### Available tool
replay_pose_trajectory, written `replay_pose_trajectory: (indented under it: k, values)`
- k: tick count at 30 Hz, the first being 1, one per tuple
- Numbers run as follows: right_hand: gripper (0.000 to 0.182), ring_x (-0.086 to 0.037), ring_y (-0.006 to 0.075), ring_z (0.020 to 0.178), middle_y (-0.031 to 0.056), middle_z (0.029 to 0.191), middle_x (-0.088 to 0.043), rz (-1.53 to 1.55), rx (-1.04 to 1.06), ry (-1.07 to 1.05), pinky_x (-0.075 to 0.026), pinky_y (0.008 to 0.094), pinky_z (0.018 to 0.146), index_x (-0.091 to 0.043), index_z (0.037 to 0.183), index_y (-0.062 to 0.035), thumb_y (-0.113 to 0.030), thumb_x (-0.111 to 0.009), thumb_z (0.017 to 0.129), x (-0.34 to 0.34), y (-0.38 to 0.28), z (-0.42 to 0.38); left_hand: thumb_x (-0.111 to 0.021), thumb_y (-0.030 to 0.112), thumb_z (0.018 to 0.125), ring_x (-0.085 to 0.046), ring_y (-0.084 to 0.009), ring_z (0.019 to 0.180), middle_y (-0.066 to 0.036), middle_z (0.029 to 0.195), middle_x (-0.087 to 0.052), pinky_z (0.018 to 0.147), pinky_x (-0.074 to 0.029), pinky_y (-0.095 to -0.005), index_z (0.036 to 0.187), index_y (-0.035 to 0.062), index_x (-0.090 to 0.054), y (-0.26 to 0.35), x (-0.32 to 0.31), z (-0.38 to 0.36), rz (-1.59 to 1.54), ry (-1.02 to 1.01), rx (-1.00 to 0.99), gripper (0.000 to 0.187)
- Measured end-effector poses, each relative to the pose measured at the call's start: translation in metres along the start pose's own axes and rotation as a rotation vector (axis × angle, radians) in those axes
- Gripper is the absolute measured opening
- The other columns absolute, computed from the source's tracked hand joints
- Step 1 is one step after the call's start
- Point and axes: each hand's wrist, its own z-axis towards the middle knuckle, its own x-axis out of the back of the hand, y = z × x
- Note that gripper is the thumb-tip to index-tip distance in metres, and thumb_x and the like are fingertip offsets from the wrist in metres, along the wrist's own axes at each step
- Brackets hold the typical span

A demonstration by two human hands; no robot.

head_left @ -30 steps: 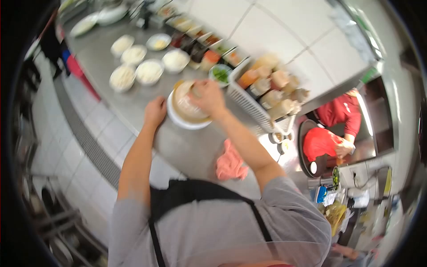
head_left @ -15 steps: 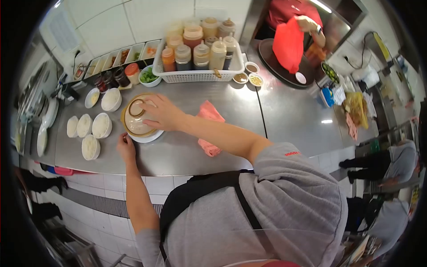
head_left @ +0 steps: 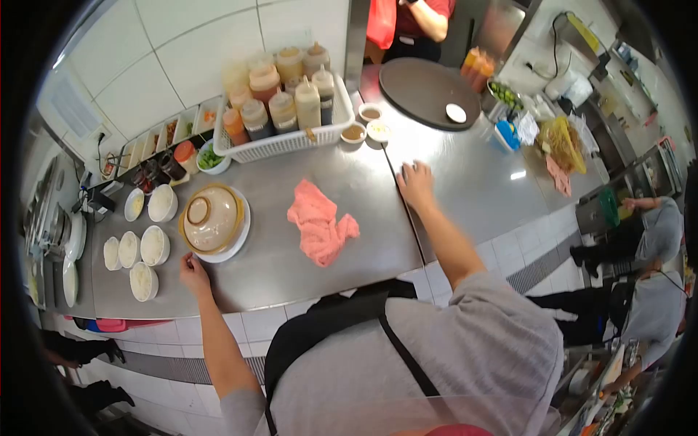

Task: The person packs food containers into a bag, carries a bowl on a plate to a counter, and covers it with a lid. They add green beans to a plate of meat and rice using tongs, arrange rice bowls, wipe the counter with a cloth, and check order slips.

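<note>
A clay pot with a tan, domed lid sits on a white plate at the left of the steel counter. Close against the near left side of the plate is my left hand, its fingers curled; what they hold, if anything, is hidden. My right hand reaches over the counter near its seam, fingers apart and nothing in them. Between the pot and that hand lies a crumpled pink cloth. Small sauce bowls stand beyond my right hand.
Several bowls of rice stand left of the pot. Behind is a white basket of squeeze bottles, beside a bowl of green herbs. A round dark tray lies at the back right. Another person stands behind it; others are at right.
My right hand has left the pot's lid and moved right, across the counter. The view has shifted right. My left hand stays by the plate. The person opposite has moved the red bag off the tray.
</note>
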Motion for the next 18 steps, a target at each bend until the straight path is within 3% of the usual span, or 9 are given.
replay_pose_trajectory:
  k: [3,5,18]
  values:
    - [0.027,-0.047,0.0321,0.097,0.0168,0.099,-0.052,-0.077,0.033,-0.016,-0.037,0.0444,0.082,-0.058,0.095,-0.0064,-0.021,-0.058,0.073,-0.004,0.004,-0.008,-0.051,0.010,0.081,-0.050,-0.0179,0.053,-0.010,0.061,-0.056,0.051,-0.041,-0.0310,0.087,0.0008,-0.060,-0.001,0.000,0.003,0.067,0.075,-0.018,0.015]
    - [0.027,-0.047,0.0331,0.095,0.0170,0.098,-0.052,-0.087,0.022,-0.014,-0.037,0.0449,0.081,-0.057,0.094,-0.0064,-0.022,-0.058,0.072,-0.004,0.002,-0.006,-0.051,0.009,0.079,-0.050,-0.0177,0.053,-0.011,0.060,-0.055,0.052,-0.041,-0.0316,0.086,0.0004,-0.060,-0.003,0.000,0.002,0.065,0.002,-0.013,0.014]
    - [0.031,-0.044,0.0314,0.104,0.0174,0.109,-0.050,-0.059,-0.051,-0.070,-0.032,0.0440,0.089,-0.058,0.099,-0.0067,-0.024,-0.056,0.073,-0.010,0.005,-0.008,-0.051,0.010,0.079,-0.053,-0.0256,0.051,-0.015,0.059,-0.055,0.052,-0.042,-0.0353,0.089,0.0034,-0.060,0.020,0.007,-0.002,0.106,0.050,0.029,0.014]
